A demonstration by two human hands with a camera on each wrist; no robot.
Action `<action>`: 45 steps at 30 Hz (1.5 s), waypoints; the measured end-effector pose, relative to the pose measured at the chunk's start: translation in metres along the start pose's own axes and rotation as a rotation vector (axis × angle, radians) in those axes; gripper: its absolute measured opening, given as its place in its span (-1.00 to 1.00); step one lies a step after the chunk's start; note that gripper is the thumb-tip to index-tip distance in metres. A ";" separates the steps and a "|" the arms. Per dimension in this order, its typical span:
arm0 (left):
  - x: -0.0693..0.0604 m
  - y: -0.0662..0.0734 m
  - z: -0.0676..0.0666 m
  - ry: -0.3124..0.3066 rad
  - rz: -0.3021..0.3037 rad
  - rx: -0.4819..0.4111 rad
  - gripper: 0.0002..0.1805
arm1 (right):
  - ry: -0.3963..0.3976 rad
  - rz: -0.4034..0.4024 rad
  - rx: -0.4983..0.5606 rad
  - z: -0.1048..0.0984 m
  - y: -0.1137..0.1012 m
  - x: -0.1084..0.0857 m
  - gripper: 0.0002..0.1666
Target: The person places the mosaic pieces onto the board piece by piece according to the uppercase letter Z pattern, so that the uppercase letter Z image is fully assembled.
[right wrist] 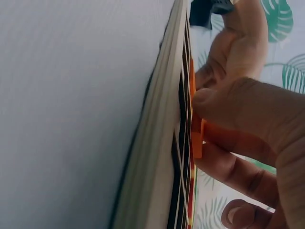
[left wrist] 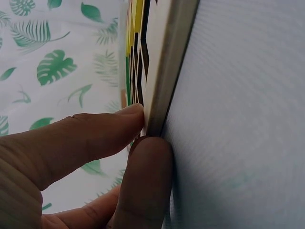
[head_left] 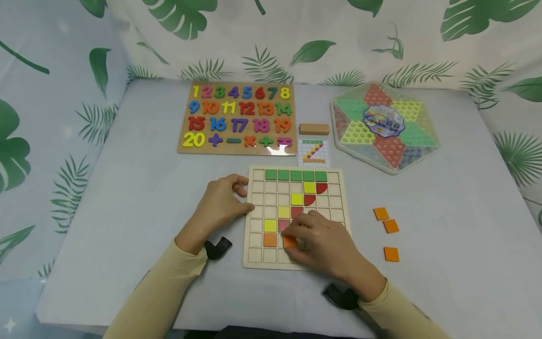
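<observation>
A wooden grid board [head_left: 252, 258] lies on the table with a green row and diagonals of yellow and red tiles. My left hand [head_left: 218, 202] holds its left edge, thumb and fingers touching the rim [left wrist: 159, 95] in the left wrist view. With thumb and fingers, my right hand [head_left: 323, 242] pinches an orange square tile [head_left: 290, 242] over the lower grid, beside a seated orange tile [head_left: 269, 239]. The right wrist view shows the pinched orange tile [right wrist: 197, 144] at the board's surface. Part of the grid is hidden under the right hand.
Three loose orange tiles [head_left: 391, 254] lie right of the board. Behind it are a pattern card [head_left: 314, 153], a wooden block [head_left: 314, 129], a number puzzle [head_left: 237, 116] and a hexagonal checkers box [head_left: 385, 127]. Leaf-patterned cloth hangs behind the table.
</observation>
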State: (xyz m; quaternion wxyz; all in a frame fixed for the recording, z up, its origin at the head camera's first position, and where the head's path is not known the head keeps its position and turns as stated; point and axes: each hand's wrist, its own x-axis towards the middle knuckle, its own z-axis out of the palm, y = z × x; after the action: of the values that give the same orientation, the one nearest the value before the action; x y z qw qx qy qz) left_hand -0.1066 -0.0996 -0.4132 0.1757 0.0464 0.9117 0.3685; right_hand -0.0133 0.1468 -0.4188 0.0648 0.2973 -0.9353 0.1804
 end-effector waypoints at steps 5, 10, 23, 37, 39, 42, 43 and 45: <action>0.001 0.002 -0.001 -0.003 0.002 -0.004 -0.32 | -0.010 -0.013 -0.023 0.003 -0.002 0.004 -0.71; 0.001 0.003 -0.001 -0.005 0.011 0.002 -0.33 | -0.029 0.000 -0.045 0.003 -0.003 0.006 -0.66; 0.001 0.003 -0.002 -0.009 0.008 0.005 -0.33 | -0.047 0.008 -0.041 0.004 -0.006 0.008 -0.66; 0.000 0.001 -0.001 -0.003 0.001 0.003 -0.34 | 0.040 0.091 -0.014 -0.013 0.020 -0.005 -0.65; 0.000 0.001 -0.001 -0.001 0.004 0.003 -0.36 | 0.072 0.108 -0.030 -0.016 0.028 -0.009 -0.64; 0.000 0.000 -0.001 0.001 0.006 0.002 -0.37 | 0.105 0.128 -0.036 -0.023 0.040 -0.016 -0.61; 0.000 0.000 -0.001 0.001 0.007 0.003 -0.38 | 0.115 0.140 -0.043 -0.026 0.044 -0.018 -0.60; 0.000 0.000 0.000 0.004 0.008 0.001 -0.38 | 0.122 0.171 -0.056 -0.032 0.052 -0.023 -0.57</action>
State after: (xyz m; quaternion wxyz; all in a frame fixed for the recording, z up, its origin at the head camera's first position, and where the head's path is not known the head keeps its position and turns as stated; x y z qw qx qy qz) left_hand -0.1066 -0.0999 -0.4131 0.1725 0.0496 0.9121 0.3687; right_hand -0.0239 0.2102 -0.4100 0.1143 0.2030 -0.9563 0.1768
